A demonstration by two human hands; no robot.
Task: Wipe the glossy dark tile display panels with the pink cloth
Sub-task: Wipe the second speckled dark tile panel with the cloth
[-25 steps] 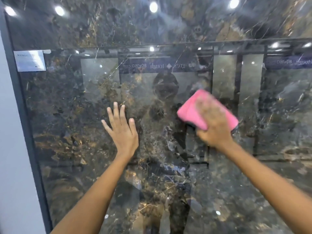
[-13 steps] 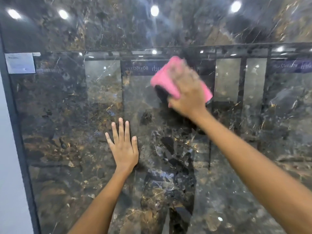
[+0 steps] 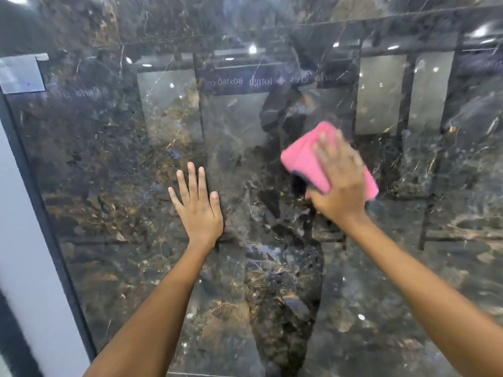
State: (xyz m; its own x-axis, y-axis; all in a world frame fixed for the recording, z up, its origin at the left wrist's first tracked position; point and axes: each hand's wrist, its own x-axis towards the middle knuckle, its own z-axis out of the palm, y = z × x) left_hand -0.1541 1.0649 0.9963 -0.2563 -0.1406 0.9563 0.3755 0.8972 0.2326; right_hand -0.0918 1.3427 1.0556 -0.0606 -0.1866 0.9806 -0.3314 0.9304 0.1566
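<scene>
Pink cloth [image 3: 304,156] is flat on the dark tile panel [image 3: 109,164], pinned under the right hand [image 3: 339,180], so the wiping step is in full swing. That hand is blurred, fingers spread over the cloth and pressing it to the glossy face. Left hand [image 3: 198,208] sits apart beside it, palm flat, fingers straight, bracing on the panel and holding nothing. Next, I'd say, the stroke needs steady pressure into panel areas beyond the right hand, with the cloth kept flat
</scene>
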